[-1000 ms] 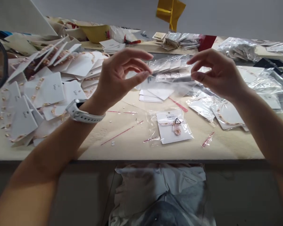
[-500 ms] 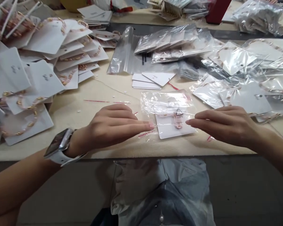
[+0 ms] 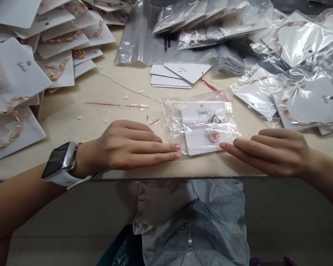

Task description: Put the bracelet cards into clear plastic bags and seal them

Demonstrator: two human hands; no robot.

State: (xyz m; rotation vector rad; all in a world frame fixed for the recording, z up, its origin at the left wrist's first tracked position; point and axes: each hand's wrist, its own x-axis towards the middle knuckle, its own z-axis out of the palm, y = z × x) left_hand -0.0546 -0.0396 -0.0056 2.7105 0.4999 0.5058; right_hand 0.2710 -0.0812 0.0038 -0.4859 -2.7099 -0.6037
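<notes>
My left hand [image 3: 124,146] and right hand [image 3: 272,153] lay flat, fingers closed, tips pressing either edge of a clear bag [image 3: 172,118] on the table [image 3: 113,88], ungripped. Its card [image 3: 202,129] was bagged; bare bracelet cards [image 3: 16,70] lay heaped left, bagged cards [image 3: 308,103] right. The triangle mark [image 3: 215,119] read "A"; the barcode sticker [image 3: 202,112] was illegible.

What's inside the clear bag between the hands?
The clear plastic bag holds a white card with a barcode sticker and a small pink charm. The card's back is covered, and glare hides finer detail.
</notes>
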